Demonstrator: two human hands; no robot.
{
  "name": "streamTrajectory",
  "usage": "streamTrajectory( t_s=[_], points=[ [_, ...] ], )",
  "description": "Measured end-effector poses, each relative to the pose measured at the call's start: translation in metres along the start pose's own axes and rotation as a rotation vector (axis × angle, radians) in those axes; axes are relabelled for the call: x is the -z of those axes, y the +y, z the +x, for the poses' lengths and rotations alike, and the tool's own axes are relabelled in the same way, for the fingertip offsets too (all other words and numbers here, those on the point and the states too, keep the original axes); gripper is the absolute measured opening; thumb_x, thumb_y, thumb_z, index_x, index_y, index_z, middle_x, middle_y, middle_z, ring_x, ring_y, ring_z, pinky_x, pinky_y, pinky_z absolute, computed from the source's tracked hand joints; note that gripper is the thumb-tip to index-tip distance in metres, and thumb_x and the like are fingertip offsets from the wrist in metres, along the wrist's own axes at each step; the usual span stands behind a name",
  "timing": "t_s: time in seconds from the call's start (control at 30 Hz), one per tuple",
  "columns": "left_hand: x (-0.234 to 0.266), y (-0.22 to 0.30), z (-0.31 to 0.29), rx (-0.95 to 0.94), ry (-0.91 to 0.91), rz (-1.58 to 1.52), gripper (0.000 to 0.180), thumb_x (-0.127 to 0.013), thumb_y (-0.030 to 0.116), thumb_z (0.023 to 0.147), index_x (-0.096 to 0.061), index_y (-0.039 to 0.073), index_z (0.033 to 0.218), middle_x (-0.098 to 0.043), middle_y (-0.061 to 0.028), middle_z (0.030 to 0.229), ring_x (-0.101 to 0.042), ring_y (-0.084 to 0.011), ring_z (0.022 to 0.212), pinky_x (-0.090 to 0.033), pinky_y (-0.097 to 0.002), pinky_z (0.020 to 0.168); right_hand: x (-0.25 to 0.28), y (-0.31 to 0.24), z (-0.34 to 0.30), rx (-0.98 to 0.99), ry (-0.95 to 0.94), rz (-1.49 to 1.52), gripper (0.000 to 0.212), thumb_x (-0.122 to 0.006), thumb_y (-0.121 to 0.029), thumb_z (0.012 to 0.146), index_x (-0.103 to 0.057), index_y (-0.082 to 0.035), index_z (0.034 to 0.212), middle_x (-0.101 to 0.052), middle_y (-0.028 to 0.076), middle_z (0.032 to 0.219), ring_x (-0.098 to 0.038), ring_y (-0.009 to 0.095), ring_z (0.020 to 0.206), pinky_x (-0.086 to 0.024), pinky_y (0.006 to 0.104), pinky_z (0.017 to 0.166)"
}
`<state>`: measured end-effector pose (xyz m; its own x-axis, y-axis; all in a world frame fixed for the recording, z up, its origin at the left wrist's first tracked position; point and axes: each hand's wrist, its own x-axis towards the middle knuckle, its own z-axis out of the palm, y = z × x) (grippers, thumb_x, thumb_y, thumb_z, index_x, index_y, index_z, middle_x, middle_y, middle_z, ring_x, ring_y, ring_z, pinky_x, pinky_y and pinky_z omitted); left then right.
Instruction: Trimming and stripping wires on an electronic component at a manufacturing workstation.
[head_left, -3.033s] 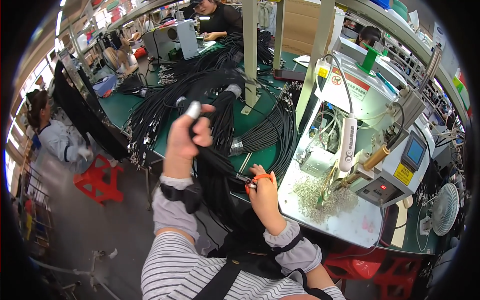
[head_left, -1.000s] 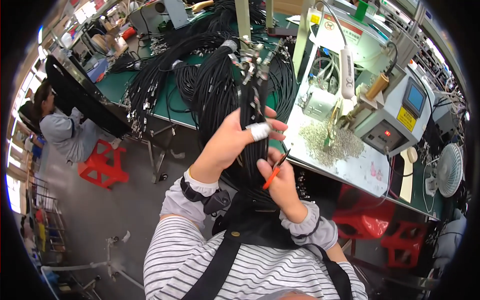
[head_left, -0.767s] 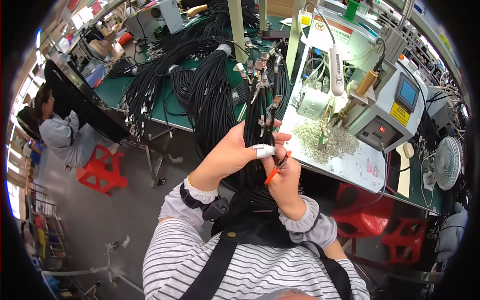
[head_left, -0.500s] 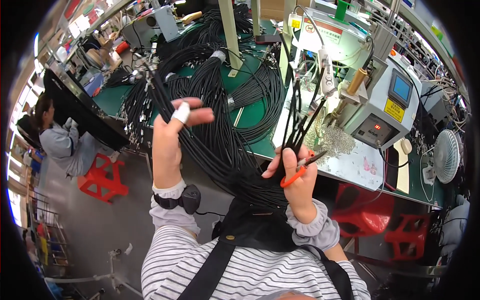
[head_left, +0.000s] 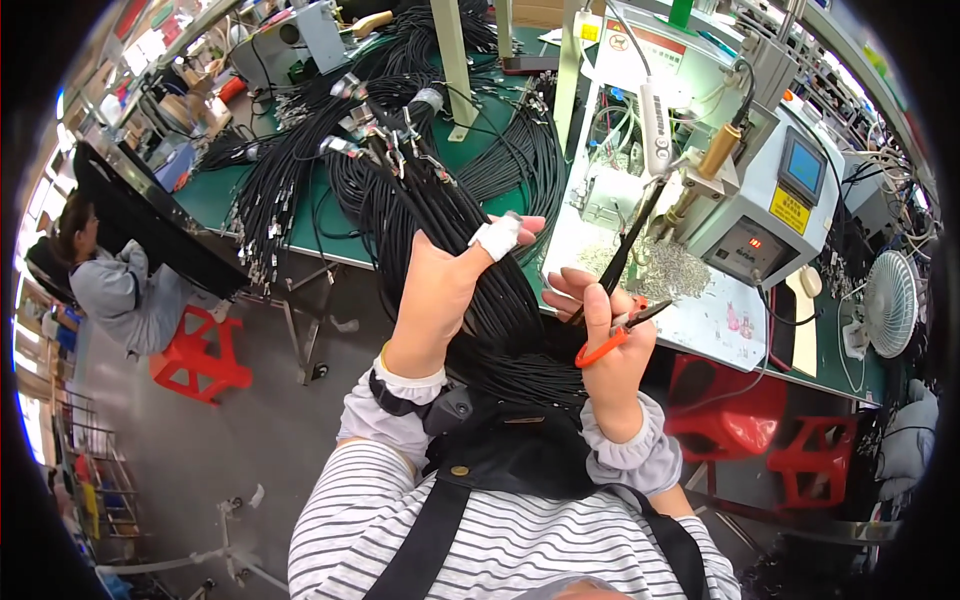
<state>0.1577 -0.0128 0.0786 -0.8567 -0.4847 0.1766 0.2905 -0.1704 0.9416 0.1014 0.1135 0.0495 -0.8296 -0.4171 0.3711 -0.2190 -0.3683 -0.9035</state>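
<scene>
My left hand (head_left: 440, 295), its thumb wrapped in white tape, reaches across a thick bundle of black cables (head_left: 490, 300), closed around it with the fingertips showing past the far side. Metal connectors (head_left: 400, 145) sit at the bundle's upper ends. Over my lap its lower part rests on a black apron (head_left: 515, 455). To the right, my right hand (head_left: 615, 365) holds orange-handled scissors (head_left: 600, 350), dark blades pointing right. A few black cables (head_left: 627, 250) rise from behind its fingers toward the machine; whether they are gripped is hidden.
A bench machine with a small screen (head_left: 803, 165) stands at the right, small metal pieces (head_left: 670, 270) scattered before it. More cable coils (head_left: 515, 155) lie on the green table. Red stools (head_left: 725, 410) and a fan (head_left: 890, 305) are at right. A seated person (head_left: 110, 280) works at left.
My left hand has swung right with the cable bundle, whose connector ends moved the same way. My right hand shifted slightly right, still with the scissors, and the cables above it now lie closer together.
</scene>
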Motion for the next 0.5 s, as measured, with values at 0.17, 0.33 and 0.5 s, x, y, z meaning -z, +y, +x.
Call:
streamTrajectory(
  t_s=[0.17,0.33,0.5],
  points=[
    [-0.016,-0.001,0.002,0.033,-0.109,-0.175,0.025,-0.056,0.008,0.081,-0.056,-0.006,0.102,-0.063,-0.0136,0.088,-0.060,-0.0162,0.082,-0.048,-0.0263,0.071,0.013,-0.008,0.007,-0.154,-0.393,-0.628,0.020,-0.047,-0.009,0.087,-0.056,0.007,0.095,-0.059,0.007,0.073,-0.054,0.011,0.061,-0.043,0.0220,0.057],
    [-0.018,0.006,0.005,0.010,-0.101,0.008,0.027,-0.057,0.007,0.079,-0.054,-0.006,0.103,-0.063,-0.0142,0.086,-0.061,-0.0169,0.080,-0.049,-0.0278,0.071,0.009,0.000,0.002,0.096,-0.224,-0.453,0.019,-0.049,-0.010,0.087,-0.059,0.006,0.091,-0.056,0.005,0.062,-0.050,0.009,0.056,-0.040,0.0222,0.052],
    [-0.008,0.001,0.005,-0.015,0.036,0.010,0.025,-0.060,0.006,0.077,-0.054,-0.005,0.098,-0.064,-0.0126,0.084,-0.061,-0.0157,0.078,-0.049,-0.0276,0.070,0.005,-0.003,0.002,0.086,0.044,-0.117,0.012,-0.053,-0.006,0.083,-0.058,0.004,0.082,-0.052,0.007,0.056,-0.043,0.011,0.049,-0.035,0.0248,0.047]
  ],
)
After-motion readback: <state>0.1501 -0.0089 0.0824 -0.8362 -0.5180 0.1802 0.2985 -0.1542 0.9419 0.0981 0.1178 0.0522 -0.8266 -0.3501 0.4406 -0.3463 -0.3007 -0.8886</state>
